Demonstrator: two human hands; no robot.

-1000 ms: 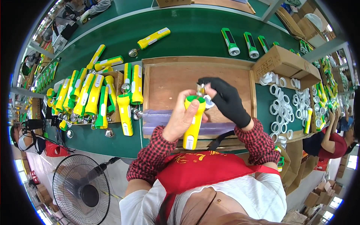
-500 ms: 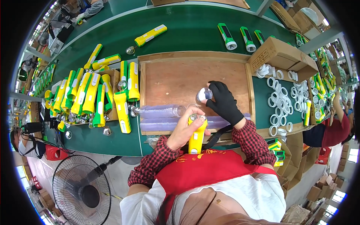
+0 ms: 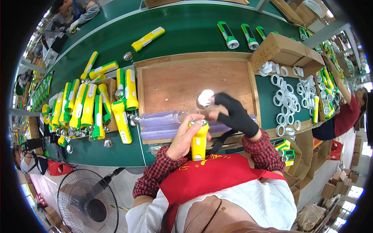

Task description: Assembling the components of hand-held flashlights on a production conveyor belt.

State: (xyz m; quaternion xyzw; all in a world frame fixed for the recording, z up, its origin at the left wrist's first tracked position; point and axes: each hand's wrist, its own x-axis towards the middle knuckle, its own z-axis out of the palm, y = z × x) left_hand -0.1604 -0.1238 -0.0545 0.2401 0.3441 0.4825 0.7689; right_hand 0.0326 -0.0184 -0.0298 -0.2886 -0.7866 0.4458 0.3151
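At the far left of the green counter (image 3: pixel 186 35) lies a heap of yellow-and-green torches (image 3: pixel 91 105), side by side, with small shiny reflectors (image 3: pixel 108 143) scattered near them. A fan (image 3: pixel 87 200) stands on the floor below, near left. In the middle sits a wooden tray (image 3: pixel 194 83), and rows of clear plastic cups (image 3: pixel 163 118) lie along its near edge. The left hand (image 3: pixel 186 136) (bare) is wrapped around a yellow torch (image 3: pixel 199 141), held upright just near of the tray, its open head facing up. Just right of it, the right hand (image 3: pixel 233 114) (in a black glove) pinches a round white disc (image 3: pixel 204 97) between fingertips, above the tray and a little apart from the torch head. Further right, white rings (image 3: pixel 287 101) are spread over the counter beside a cardboard box (image 3: pixel 285 52). At the right edge another person in red (image 3: pixel 342 116) leans in.
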